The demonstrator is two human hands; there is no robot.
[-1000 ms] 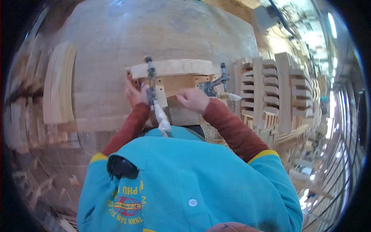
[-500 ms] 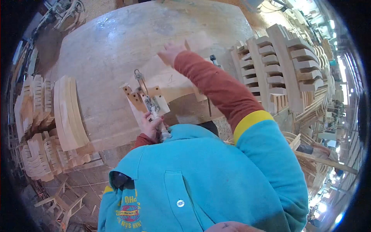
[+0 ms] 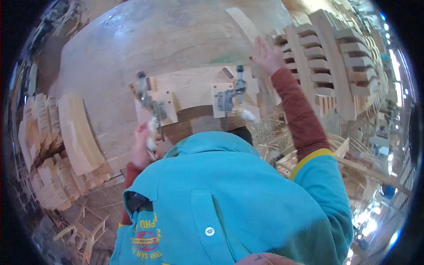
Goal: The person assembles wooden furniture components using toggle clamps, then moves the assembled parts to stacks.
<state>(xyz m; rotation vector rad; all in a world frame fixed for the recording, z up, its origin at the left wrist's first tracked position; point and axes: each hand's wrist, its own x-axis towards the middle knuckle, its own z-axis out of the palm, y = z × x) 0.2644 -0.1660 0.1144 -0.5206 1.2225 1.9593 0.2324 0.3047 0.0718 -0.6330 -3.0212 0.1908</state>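
Note:
My left hand is closed around the whitish wrapped handle of the left toggle clamp. This clamp is mounted on a wooden jig with a curved cutout at its near edge. A second toggle clamp sits on the jig's right side, its wrapped handle pointing toward me, with no hand on it. My right hand is open, fingers spread, with nothing in it. It hovers past the jig's right end, beside stacked curved wooden parts. A pale wooden strip lies beyond that hand.
The jig rests on a broad worktable. Curved boards are stacked at its left, beside more shaped wooden pieces. Slender wooden frames stand on the floor at lower left. Wood scraps lie right of the table.
My right hand has moved right, off the jig, uncovering the right clamp. My left hand and the left clamp's handle have swung left. A pale piece near my right hand is now farther back.

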